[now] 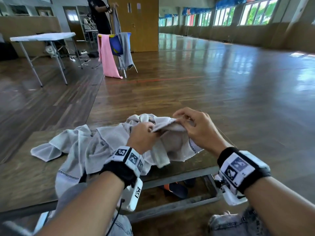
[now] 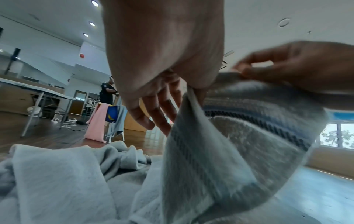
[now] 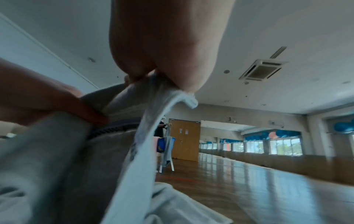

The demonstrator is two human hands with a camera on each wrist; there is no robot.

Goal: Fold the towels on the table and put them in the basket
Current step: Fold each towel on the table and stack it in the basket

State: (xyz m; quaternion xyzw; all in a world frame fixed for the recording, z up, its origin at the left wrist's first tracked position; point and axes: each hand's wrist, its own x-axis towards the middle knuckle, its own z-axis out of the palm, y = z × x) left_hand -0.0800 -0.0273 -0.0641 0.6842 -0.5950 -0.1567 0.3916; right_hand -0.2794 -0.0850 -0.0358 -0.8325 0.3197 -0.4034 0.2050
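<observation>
Several grey towels lie crumpled in a pile [image 1: 81,147] on the wood-topped table [image 1: 25,184]. Both hands hold up one grey towel [image 1: 167,125], which has a dark checkered stripe, by its top edge above the pile's right side. My left hand [image 1: 150,129] pinches that edge between thumb and forefinger [image 2: 193,88], with its other fingers [image 2: 145,119] hanging loose. A short way to the right, my right hand [image 1: 179,120] pinches the same edge [image 3: 162,81]. The towel [image 2: 220,144] hangs down between them. No basket of mine is in view.
The table's near right corner and metal frame [image 1: 187,174] sit just under my right wrist, with a dark and orange item [image 1: 175,188] beneath. Far off, another person [image 1: 100,14] stands by a chair with a blue basket [image 1: 117,43] and a pink towel [image 1: 109,60]. A white folding table [image 1: 42,37] stands at the left.
</observation>
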